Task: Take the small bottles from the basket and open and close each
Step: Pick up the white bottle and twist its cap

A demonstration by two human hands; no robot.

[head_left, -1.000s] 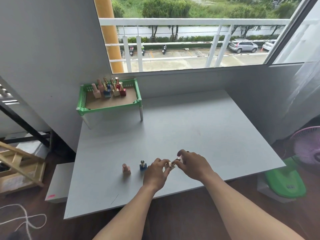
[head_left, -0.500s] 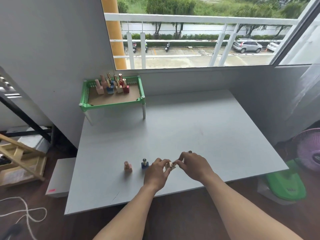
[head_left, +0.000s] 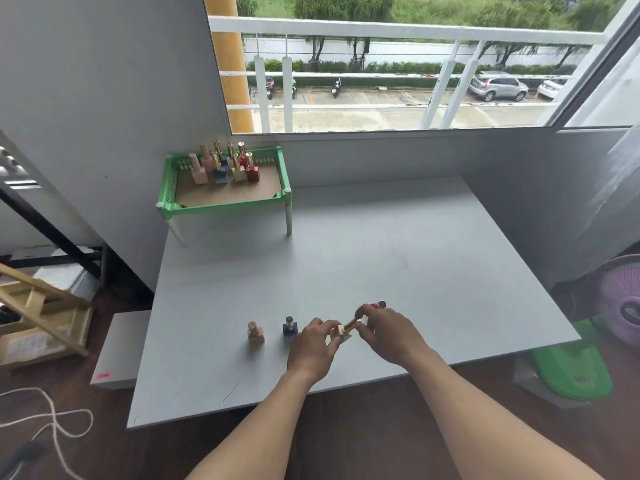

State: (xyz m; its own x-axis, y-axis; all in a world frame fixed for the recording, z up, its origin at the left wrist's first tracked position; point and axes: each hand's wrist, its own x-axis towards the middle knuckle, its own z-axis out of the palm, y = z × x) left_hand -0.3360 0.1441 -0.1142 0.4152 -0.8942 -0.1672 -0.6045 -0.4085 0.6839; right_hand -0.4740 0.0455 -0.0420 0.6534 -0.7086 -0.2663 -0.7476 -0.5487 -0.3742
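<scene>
Cream bottle (head_left: 343, 331) with gold cap, tilted, held just over the counter (head_left: 398, 258) near its front edge. Left hand (head_left: 313, 349) fingers pinch the base; right hand (head_left: 384, 334) fingers curl round the cap. Cap seated or loose: can't tell. Pink bottle (head_left: 255, 333) and blue bottle (head_left: 289, 326) stand just left. Red bottle (head_left: 378, 304) mostly hidden behind right hand. Other bottles upright in green basket (head_left: 225, 206), far-left corner.
</scene>
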